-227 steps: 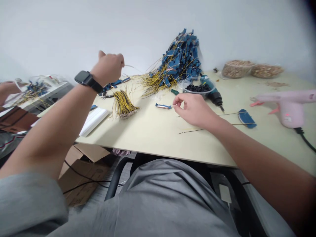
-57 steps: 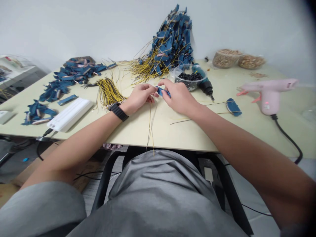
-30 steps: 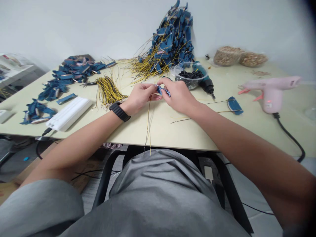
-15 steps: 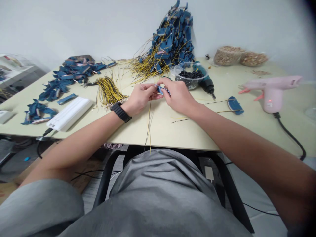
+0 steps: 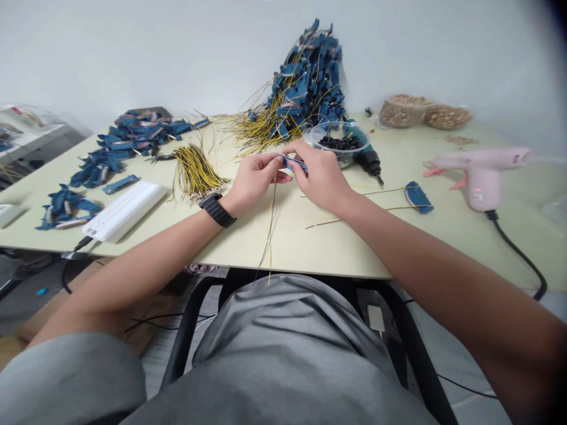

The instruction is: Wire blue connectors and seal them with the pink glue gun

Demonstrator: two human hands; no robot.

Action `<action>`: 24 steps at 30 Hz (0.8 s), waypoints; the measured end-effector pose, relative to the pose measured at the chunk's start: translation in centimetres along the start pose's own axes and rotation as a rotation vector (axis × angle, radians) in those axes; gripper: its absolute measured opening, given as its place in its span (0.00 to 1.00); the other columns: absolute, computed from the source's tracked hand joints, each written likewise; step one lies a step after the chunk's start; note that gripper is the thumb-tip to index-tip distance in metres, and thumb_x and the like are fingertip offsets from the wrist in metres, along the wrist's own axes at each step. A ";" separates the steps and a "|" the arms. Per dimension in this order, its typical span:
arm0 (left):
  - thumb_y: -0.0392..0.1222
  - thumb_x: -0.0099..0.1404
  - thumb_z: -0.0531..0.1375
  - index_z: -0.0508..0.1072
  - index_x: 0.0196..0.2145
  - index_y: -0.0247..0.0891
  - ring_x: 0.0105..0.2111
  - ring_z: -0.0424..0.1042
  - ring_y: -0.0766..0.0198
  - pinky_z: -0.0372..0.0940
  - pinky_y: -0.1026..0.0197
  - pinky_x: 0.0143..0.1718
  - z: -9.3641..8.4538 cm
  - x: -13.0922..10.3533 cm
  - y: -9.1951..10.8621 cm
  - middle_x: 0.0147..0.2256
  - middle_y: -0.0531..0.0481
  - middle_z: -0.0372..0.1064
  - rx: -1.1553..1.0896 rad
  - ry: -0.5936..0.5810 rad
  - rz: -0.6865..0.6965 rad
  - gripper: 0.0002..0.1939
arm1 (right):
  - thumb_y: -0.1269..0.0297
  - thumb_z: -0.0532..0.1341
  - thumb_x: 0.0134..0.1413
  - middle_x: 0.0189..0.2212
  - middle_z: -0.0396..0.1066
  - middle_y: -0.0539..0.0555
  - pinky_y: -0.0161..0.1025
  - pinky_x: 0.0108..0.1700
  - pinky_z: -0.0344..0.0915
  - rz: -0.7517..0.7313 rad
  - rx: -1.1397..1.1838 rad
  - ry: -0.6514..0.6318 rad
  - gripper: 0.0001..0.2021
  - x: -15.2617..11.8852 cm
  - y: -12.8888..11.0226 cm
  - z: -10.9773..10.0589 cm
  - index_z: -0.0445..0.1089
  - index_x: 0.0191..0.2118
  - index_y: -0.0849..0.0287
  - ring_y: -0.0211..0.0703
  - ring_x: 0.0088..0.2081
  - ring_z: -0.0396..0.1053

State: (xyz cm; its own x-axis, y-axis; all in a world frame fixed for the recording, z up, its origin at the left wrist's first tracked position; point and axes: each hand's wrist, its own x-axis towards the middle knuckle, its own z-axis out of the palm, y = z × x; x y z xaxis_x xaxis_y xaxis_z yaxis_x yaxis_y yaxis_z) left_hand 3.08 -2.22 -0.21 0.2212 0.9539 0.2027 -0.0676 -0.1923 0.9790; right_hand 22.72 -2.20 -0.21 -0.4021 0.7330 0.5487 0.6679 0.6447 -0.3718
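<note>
A small blue piece (image 5: 292, 160) is pinched between my two hands above the middle of the table. My left hand (image 5: 253, 180), below which a black watch circles the wrist, grips its left end with thumb and fingers. Fingers of my right hand (image 5: 319, 177) close on its right side and cover much of it. One black and one yellow wire (image 5: 270, 236) hang from the piece past the table's front edge. Right of my hands, another blue piece (image 5: 418, 197) with two wires lies on the table.
Behind my hands stand a tall heap of wired blue pieces (image 5: 310, 82), a tub of black parts (image 5: 340, 143) and a power tool (image 5: 370, 160). A pink glue gun (image 5: 485, 177) is at right; a yellow-black wire bundle (image 5: 197, 171) and white box (image 5: 125, 211) are at left.
The camera view has shifted slightly, so the table sits a little lower. Both hands keep hold of the blue piece, which has tilted slightly between the fingers.
</note>
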 end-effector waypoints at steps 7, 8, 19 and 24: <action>0.31 0.88 0.62 0.88 0.40 0.35 0.35 0.85 0.72 0.80 0.68 0.46 0.2 -0.2 0.2 0.44 0.47 0.91 0.025 0.036 0.000 0.17 | 0.68 0.55 0.82 0.54 0.86 0.60 0.50 0.60 0.72 0.036 -0.013 -0.030 0.20 -0.2 -0.7 -0.4 0.76 0.68 0.51 0.59 0.54 0.82; 0.30 0.88 0.61 0.88 0.40 0.35 0.34 0.85 0.72 0.79 0.69 0.46 0.3 -0.2 0.3 0.44 0.47 0.90 0.023 0.037 0.001 0.18 | 0.68 0.55 0.81 0.54 0.85 0.61 0.50 0.60 0.72 0.035 -0.017 -0.031 0.20 -0.2 -0.7 -0.4 0.77 0.68 0.51 0.59 0.54 0.82; 0.29 0.87 0.61 0.88 0.39 0.34 0.32 0.83 0.73 0.80 0.69 0.45 0.5 0.1 -0.6 0.37 0.50 0.87 -0.100 0.042 0.048 0.18 | 0.70 0.57 0.80 0.48 0.87 0.58 0.48 0.52 0.74 -0.125 0.011 0.149 0.16 0.0 1.4 1.7 0.80 0.61 0.55 0.55 0.48 0.84; 0.26 0.87 0.61 0.87 0.37 0.34 0.31 0.81 0.74 0.80 0.69 0.44 0.7 0.0 -0.4 0.35 0.52 0.86 -0.166 0.042 0.040 0.20 | 0.73 0.58 0.78 0.49 0.87 0.59 0.47 0.54 0.76 -0.164 -0.008 0.181 0.18 0.0 1.6 2.0 0.80 0.63 0.56 0.54 0.48 0.85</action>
State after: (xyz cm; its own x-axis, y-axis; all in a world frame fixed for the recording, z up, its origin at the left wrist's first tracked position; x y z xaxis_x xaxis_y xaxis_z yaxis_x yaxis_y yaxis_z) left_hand 3.80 -2.29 -0.63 0.1748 0.9557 0.2369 -0.2359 -0.1929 0.9524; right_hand 22.54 -0.73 -2.33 -0.3869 0.5676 0.7268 0.6084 0.7494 -0.2614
